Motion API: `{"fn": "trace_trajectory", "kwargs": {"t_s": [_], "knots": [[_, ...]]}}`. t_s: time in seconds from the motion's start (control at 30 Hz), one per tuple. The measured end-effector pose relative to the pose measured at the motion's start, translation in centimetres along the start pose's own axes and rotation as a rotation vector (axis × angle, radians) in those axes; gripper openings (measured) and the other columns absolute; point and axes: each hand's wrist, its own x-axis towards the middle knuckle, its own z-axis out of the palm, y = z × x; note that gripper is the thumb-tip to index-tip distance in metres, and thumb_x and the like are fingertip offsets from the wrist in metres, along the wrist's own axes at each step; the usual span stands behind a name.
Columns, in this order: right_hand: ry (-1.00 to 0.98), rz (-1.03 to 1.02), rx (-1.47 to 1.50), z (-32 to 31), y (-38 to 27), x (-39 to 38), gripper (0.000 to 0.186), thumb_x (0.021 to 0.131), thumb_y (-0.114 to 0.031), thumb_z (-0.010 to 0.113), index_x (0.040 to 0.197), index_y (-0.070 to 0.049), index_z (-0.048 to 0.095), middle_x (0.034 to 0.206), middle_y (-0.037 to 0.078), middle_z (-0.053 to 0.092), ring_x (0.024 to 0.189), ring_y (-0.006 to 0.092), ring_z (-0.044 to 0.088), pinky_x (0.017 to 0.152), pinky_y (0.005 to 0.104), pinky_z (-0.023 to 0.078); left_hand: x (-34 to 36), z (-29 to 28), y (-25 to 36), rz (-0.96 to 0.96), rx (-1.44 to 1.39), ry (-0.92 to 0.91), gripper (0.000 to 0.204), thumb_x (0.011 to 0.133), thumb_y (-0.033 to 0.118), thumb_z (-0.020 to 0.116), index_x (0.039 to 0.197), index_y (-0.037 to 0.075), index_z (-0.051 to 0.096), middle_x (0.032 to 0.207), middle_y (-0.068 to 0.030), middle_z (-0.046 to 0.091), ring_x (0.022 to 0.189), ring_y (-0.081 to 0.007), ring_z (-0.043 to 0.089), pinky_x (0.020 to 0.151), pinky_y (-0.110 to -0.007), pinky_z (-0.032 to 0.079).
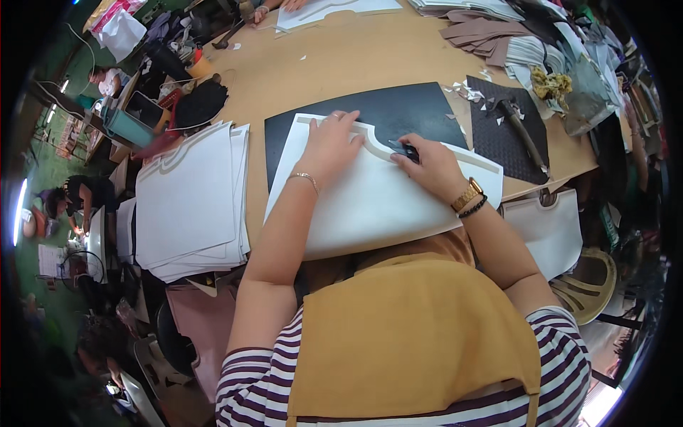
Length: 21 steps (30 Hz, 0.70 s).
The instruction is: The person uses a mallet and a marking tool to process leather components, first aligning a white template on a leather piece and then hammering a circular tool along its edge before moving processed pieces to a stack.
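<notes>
A large white sheet panel (370, 203) with a curved notch in its far edge lies in front of me. A greyish-beige strip (375, 146) follows that edge and the notch. My left hand (333, 144) rests on the panel left of the notch, its fingers stretched out and holding nothing. At the right side of the notch, my right hand (429, 165) is closed around a small dark tool (410, 151). The tool's greyish tip is near the strip; its exact kind is mostly hidden by the fingers. Beneath the panel's far part is a smooth black mat (420, 110).
Similar white panels are stacked (188, 206) at the left. A hammer (521, 135) lies on a dark textured mat (491, 153) with white scraps, at the right. Brown and white pieces (487, 43) pile up at the far right. Another person's hands (293, 4) work at the far edge.
</notes>
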Motion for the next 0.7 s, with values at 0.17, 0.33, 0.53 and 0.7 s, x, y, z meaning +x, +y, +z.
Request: {"fn": "trace_trajectory", "kwargs": {"t_s": [0.17,0.33,0.53,0.7], "knots": [[-0.093,0.09,0.009,-0.8,-0.6,0.5,0.042,0.095,-0.039,0.063,0.116,-0.003,0.065,0.085,0.017,0.069,0.076,0.0299,0.067,0.07,0.0376,0.052,1.6,-1.7,-0.3,-0.001,0.051,-0.107,0.043,0.076,0.035,0.075,0.11,0.011,0.069,0.118,-0.0096,0.062,0.116,-0.0288,0.056,0.116,-0.056,0.019],[-0.066,0.034,0.231,0.0,-0.7,1.8,0.043,0.099,-0.041,0.056,0.111,-0.001,0.064,0.077,0.013,0.066,0.073,0.0283,0.065,0.069,0.0391,0.05,1.5,-0.5,-1.3,0.005,-0.189,-0.025,0.027,0.082,0.033,0.073,0.098,0.011,0.07,0.101,-0.0043,0.068,0.105,-0.024,0.06,0.117,-0.061,0.003],[-0.104,0.118,0.441,1.8,-0.4,4.0,0.044,0.101,-0.04,0.052,0.109,0.002,0.063,0.079,0.006,0.063,0.073,0.0149,0.057,0.069,0.0322,0.048,1.8,-0.9,-2.3,-0.088,-0.42,-0.173,0.022,0.095,0.032,0.063,0.096,0.012,0.073,0.086,0.0023,0.07,0.088,-0.0148,0.063,0.119,-0.055,-0.002],[-0.286,0.332,0.489,1.2,-0.1,5.1,0.043,0.101,-0.041,0.052,0.105,-0.001,0.065,0.073,0.0,0.055,0.067,0.0088,0.049,0.06,0.0261,0.041,1.4,-1.7,-1.6,-0.203,-0.666,-0.229,0.023,0.097,0.032,0.062,0.097,0.011,0.073,0.082,0.0071,0.068,0.083,-0.0081,0.06,0.119,-0.047,-0.001]]}}
